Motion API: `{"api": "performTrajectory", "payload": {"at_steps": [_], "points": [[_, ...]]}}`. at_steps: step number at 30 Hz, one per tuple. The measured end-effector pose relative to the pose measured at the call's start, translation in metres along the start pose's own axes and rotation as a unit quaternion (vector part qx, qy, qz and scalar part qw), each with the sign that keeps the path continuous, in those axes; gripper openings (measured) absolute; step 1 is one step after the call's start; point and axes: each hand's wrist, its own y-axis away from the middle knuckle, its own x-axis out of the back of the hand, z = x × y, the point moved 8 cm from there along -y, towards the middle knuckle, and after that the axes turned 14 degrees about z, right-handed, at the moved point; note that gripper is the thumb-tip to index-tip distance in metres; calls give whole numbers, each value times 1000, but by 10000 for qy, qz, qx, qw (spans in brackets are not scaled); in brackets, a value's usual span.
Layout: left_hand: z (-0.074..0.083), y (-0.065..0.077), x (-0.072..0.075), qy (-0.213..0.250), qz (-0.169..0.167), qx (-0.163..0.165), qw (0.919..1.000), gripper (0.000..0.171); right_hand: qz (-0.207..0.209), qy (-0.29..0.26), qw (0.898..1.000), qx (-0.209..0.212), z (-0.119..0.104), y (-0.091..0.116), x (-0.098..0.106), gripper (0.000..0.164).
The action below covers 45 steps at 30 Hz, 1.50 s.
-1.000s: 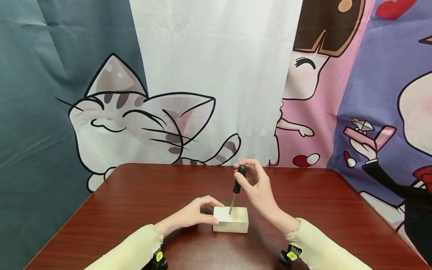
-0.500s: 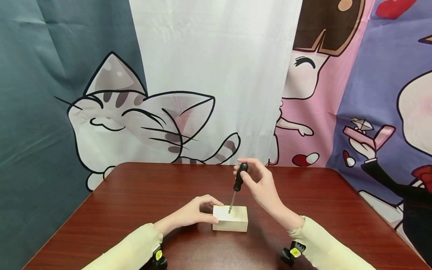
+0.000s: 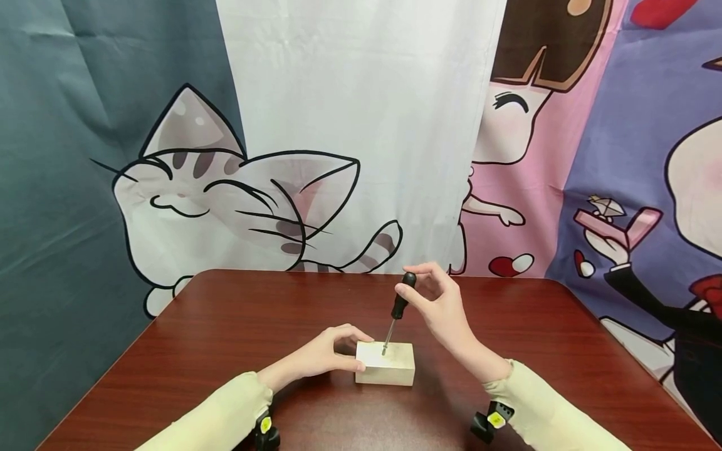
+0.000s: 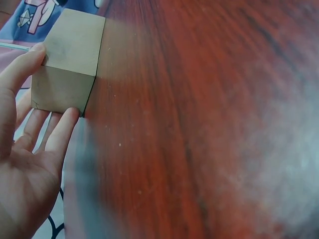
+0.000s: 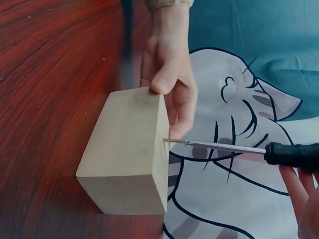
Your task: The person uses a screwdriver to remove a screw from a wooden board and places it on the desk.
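A pale wooden block [image 3: 385, 376] lies on the table, its left end held by my left hand [image 3: 318, 358]. In the left wrist view the thumb sits at the block's edge and the fingers spread against its end. My right hand [image 3: 442, 313] pinches the black handle of a screwdriver [image 3: 400, 305] between thumb and fingers near its top. The screwdriver leans a little to the right above the block. In the right wrist view, its metal shaft meets the head of a small screw [image 5: 175, 141] that stands out of the block's top face.
The reddish-brown wooden table [image 3: 237, 313] spreads around the block on all sides. Behind its far edge hangs a curtain [image 3: 361, 94] printed with a cat and cartoon figures. Small black wrist devices show below both sleeves.
The screwdriver's handle top has tilted slightly to the right. My right thumb and fingers have shifted on the handle, and the right wrist moved a little right. The left hand and block stay put.
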Motion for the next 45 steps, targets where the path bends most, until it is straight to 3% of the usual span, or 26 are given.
{"api": "performTrajectory", "payload": {"at_steps": [6, 9, 13, 17, 25, 28, 33, 37, 45], "points": [[0, 0, 0, 16, 82, 62, 9999, 39, -839, -979, 9916, 22, -4, 3, -9, 30], [1, 0, 0, 8, 100, 83, 9999, 39, -869, -1157, 9894, 108, -6, 4, -11, 28], [2, 0, 0, -18, 88, 80, 9999, 39, -311, -405, 9987, 70, -1, 3, -7, 31], [2, 0, 0, -35, 90, 75, 9999, 39, 51, 142, 9998, -103, 6, 2, -1, 35], [-1, 1, 0, -136, 111, 166, 9997, 40, -530, -296, 9981, 110, 2, 1, -4, 46], [-1, 1, 0, -95, 97, 212, 9997, 40, -779, -553, 9954, 116, 0, 2, -7, 40], [-1, 1, 0, -31, 82, 186, 9998, 40, -429, -290, 9986, 83, 3, 4, -4, 31], [-1, 1, 0, -22, 78, 160, 9998, 40, -180, -21, 9998, -4, 4, 4, -2, 39], [-2, 1, 0, 31, 52, 197, 9998, 40, -461, -195, 9986, 190, 0, 4, -5, 36]]}}
